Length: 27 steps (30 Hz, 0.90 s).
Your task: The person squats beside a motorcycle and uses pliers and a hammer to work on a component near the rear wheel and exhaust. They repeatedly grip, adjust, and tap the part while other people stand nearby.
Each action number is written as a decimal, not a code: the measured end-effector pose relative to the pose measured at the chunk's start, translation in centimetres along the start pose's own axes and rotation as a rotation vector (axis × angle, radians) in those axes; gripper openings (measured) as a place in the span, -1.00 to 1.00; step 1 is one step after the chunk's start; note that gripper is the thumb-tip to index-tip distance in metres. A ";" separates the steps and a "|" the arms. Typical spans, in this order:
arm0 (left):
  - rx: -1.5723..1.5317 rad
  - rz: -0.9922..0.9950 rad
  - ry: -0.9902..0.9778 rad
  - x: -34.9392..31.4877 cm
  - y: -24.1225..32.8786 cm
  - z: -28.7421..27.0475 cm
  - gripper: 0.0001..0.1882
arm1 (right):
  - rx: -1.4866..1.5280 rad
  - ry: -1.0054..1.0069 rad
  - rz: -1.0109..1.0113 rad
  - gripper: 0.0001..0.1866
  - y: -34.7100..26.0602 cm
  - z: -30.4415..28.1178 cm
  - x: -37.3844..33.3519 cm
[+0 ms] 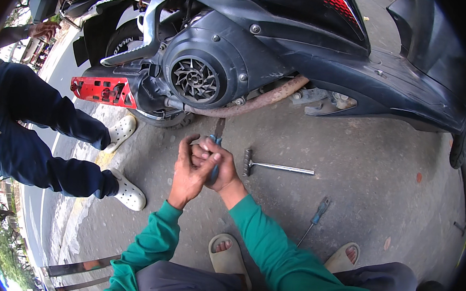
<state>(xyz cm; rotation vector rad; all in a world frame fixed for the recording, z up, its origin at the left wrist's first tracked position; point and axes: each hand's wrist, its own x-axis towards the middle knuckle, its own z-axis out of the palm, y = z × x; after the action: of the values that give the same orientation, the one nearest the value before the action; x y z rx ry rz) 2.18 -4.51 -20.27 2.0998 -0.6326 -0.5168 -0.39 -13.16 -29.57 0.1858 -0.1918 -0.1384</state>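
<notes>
In front of me, above the pavement, my two hands are close together and touching. My right hand (224, 172) is closed around a blue-handled tool (213, 175); its working end is hidden, so I cannot tell its exact kind. My left hand (187, 173) has its fingers bent and its thumb pressed against the right hand's fingers. Whatever it pinches there is hidden or too small to name. Just beyond both hands stands a dark scooter (274, 45), with a round finned fan cover (196, 80) and a rusty exhaust pipe (253, 102) on its near side.
On the pavement at right lie a T-handle wrench (283, 168) and a blue-handled screwdriver (320, 211). At left stands another person in dark trousers (42, 130) and white clogs (131, 191); a hand (45, 30) shows near the scooter's rear. A red muffler guard (103, 90) juts out low.
</notes>
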 end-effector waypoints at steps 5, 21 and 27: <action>-0.085 -0.110 -0.018 0.1 -1.5 0.6 -0.33 | -0.133 0.175 0.071 -0.79 -1.2 -0.4 -1.2; 0.063 -0.348 -0.247 -0.8 -7.6 2.6 -0.23 | -1.181 0.908 -0.061 -0.36 -3.8 -4.1 -7.6; 0.008 -0.349 -0.226 -1.0 -6.9 2.9 -0.26 | -0.903 0.834 -0.034 -0.57 -4.1 -2.2 -8.1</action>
<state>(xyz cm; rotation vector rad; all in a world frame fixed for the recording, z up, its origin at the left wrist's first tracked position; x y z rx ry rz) 1.47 -2.23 -27.46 2.1873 -0.3914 -0.9588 -8.28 -15.51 -33.90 -0.6555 0.7065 -0.1591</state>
